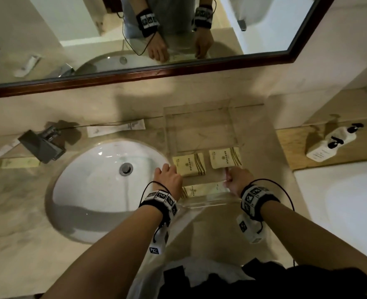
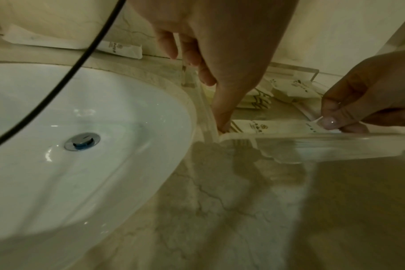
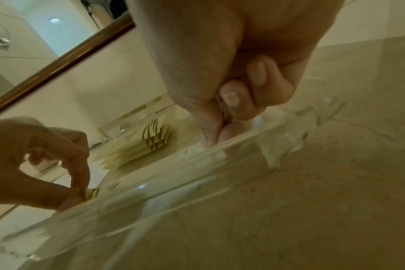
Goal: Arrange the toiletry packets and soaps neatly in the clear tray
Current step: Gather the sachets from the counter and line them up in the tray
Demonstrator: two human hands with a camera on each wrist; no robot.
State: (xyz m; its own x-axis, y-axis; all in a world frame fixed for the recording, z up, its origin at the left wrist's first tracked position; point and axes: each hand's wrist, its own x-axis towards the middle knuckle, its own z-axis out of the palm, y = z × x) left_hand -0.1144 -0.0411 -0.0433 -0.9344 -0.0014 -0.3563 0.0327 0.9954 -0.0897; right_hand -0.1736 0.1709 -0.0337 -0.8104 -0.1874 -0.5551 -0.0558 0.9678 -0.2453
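Only the head view shows the whole counter: the clear tray (image 1: 200, 130) stands on the marble just right of the white sink (image 1: 105, 190), and its far part holds nothing visible. Two cream soap packets lie side by side in the tray, the left soap (image 1: 189, 167) and the right soap (image 1: 225, 158), close together but not touching. A long flat packet (image 1: 202, 189) lies along the near wall of the tray. One more long sachet (image 1: 115, 127) lies outside, on the counter behind the sink.

The wrist views show what the head view hides, the fingertips. In the left wrist view, the left hand (image 2: 210, 54) reaches down into the near left corner of the tray; its thumb and a fingertip pinch the left end of the long packet, and the other fingers are loosely bent above. The right hand (image 2: 368, 102) pinches the right end of the same packet between the thumb and the forefinger. In the right wrist view, the right hand's fingers (image 3: 234, 102) are curled tight together just behind the near wall of the tray, but the packet itself is hardly seen there.

A white pump bottle (image 1: 327, 145) lies on a wooden ledge, well apart to the right.
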